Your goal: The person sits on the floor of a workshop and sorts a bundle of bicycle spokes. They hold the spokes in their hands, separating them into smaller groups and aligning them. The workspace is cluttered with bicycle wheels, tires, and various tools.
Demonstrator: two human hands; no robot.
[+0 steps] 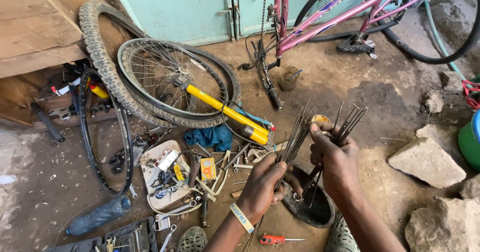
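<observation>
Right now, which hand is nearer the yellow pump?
Left. The left hand, gripping a bundle of spokes, sits just below-right of the yellow pump's near end. The right hand, holding more spokes, lies farther right.

The pump point(227, 113) is yellow, the bicycle frame point(334, 16) pink, the cloth point(210, 136) teal. The doors point(177, 9) are pale turquoise; the screwdriver point(270, 239) handle is red.
</observation>
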